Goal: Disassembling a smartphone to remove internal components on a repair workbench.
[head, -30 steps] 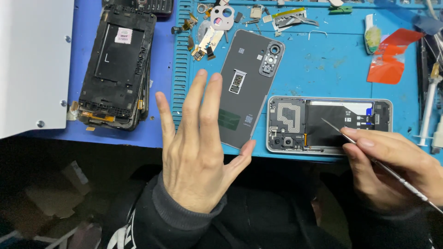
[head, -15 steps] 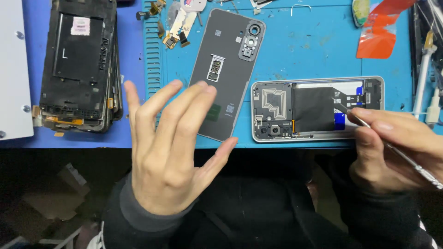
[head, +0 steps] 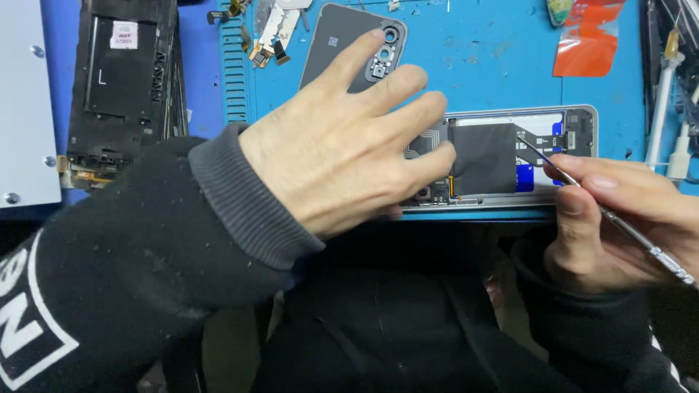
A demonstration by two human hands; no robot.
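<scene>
Blue mat (scuffed) under opened phone.

My bench is covered by a blue work mat with a ribbed strip on its left part. A white panel with screws sits at the far left. Lighting is bright and even.

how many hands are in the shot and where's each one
2. The left hand lies spread over the opened phone and the grey back cover. The right hand at the right edge holds a thin metal tool.
</scene>
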